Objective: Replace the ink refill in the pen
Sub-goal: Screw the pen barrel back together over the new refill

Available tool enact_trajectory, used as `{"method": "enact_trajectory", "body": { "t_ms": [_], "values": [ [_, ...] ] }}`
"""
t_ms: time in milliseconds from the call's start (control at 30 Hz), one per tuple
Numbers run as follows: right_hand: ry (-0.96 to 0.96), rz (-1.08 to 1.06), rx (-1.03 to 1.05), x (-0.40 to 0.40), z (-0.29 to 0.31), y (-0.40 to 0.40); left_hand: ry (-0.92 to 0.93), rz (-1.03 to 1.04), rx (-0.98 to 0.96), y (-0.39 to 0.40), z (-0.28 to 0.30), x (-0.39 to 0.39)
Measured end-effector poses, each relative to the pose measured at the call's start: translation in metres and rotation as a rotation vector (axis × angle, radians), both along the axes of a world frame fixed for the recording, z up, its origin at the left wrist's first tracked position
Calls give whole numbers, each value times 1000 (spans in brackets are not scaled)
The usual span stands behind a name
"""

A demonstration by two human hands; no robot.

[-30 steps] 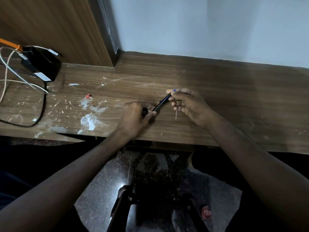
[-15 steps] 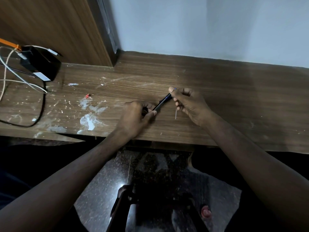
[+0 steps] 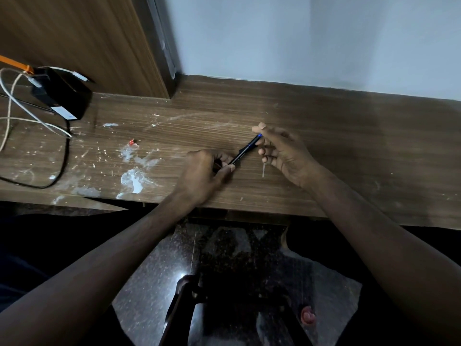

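A slim black pen (image 3: 245, 150) with a blue end points up and to the right over the wooden desk (image 3: 349, 136). My left hand (image 3: 203, 174) grips its lower end, which is hidden in my fist. My right hand (image 3: 282, 152) pinches the blue upper end between thumb and forefinger, the other fingers spread. A thin pale stick (image 3: 263, 170), perhaps a refill, lies on the desk just below my right hand; I cannot tell what it is.
A black box (image 3: 61, 96) with white and black cables (image 3: 30, 121) sits at the far left. White paint smears (image 3: 133, 179) and a small red scrap (image 3: 131, 141) lie left of my hands. The desk's front edge runs just under my wrists.
My right hand has shifted slightly up along the pen's blue end and its fingers have spread. My left hand and the pen have stayed in place.
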State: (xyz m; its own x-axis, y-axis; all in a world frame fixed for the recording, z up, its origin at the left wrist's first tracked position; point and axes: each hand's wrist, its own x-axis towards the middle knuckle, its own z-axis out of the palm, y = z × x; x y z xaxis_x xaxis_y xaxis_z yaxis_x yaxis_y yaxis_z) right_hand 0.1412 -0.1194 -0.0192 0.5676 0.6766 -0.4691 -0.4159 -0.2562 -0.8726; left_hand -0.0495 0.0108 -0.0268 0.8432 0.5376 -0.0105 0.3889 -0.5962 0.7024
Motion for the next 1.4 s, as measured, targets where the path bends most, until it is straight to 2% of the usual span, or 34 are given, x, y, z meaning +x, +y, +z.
{"method": "enact_trajectory", "body": {
  "t_ms": [200, 400, 633, 800, 900, 1000, 1200, 1300, 1400],
  "values": [
    [-76, -44, -64, -3, 0, 1, 5, 0, 3, 0, -1, 1],
    [15, 16, 20, 1, 4, 0, 4, 10, -8, 0, -1, 1],
    [-40, -33, -90, -1, 1, -1, 5, 12, -10, -1, 1, 1],
    [-20, 25, -18, -1, 6, 0, 22, 34, -37, 0, 2, 2],
    [-92, 11, -80, -2, 6, 0, 18, 37, -37, 0, 3, 2],
    [-75, -22, -116, -3, 6, -1, 25, 30, -36, -1, 4, 2],
    [-91, 58, -39, -6, 7, -1, 19, 45, -31, 0, 5, 2],
    [-145, 30, -73, -6, 6, 0, 15, 27, -33, -1, 6, 2],
    [-100, 14, -79, -7, 5, -1, 4, 6, -25, -3, 6, 2]
  ]
}}
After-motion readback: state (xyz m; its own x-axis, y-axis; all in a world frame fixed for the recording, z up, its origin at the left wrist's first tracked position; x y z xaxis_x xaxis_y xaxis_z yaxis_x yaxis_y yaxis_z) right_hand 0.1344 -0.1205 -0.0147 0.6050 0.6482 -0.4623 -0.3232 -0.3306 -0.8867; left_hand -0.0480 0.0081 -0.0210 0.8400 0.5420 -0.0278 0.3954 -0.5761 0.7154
